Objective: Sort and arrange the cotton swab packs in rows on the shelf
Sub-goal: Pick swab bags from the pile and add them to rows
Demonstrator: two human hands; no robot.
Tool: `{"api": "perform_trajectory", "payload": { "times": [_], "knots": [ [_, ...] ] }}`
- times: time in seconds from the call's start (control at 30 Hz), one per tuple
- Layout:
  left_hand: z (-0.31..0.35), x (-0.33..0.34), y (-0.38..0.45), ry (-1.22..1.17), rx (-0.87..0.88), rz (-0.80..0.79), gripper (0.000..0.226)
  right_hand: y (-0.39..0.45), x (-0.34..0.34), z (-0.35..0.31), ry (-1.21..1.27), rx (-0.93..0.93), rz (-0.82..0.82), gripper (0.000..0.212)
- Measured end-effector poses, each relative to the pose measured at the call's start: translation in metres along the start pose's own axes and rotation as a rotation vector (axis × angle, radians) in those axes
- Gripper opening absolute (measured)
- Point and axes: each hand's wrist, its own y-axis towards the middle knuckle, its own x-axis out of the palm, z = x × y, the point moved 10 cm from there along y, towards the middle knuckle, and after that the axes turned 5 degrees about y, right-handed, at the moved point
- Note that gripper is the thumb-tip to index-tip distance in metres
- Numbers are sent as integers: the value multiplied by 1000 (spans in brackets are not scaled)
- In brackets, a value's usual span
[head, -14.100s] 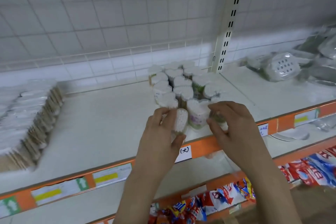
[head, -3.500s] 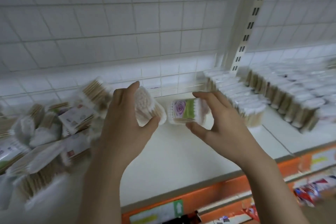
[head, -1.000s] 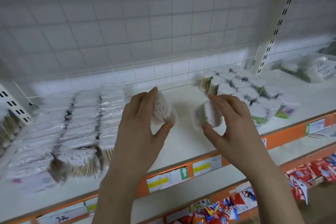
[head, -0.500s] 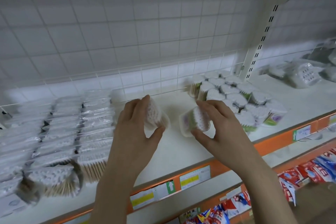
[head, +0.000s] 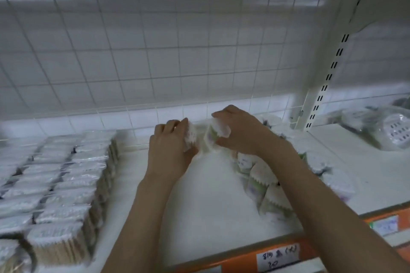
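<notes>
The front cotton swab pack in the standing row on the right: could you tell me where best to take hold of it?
Probably by its sides just under the frilled white top, coming down from above and the open left. The front pack stands upright with bare shelf on its left, while neighbours crowd behind and the right forearm crosses its right.

White wire-grid back panel [head: 155, 51] (dim light), slotted upright [head: 328, 77].
</notes>
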Motion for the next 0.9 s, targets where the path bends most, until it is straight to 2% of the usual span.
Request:
{"api": "perform_trajectory", "payload": {
  "times": [0.13, 0.37, 0.57, 0.8, 0.9],
  "knots": [
    [5, 29, 21, 84, -31, -82, 65, 30, 10, 15, -131, -21, -60, 63],
    [0, 63, 27, 4, -149, -161, 32, 52, 41, 29, -192, -38, -202, 62],
    [1, 87, 31, -40, -161, -226, 48, 57, 56, 34, -227, 6, -182, 46],
    [12, 93, 41, -1, -71, -177, 42, 58, 55, 38, -301, 12, -129, 30],
    [13, 89, 43, 112, -39, -134, 38, 57, 55, 37, -291, 15, -129, 30]
  ]
}}
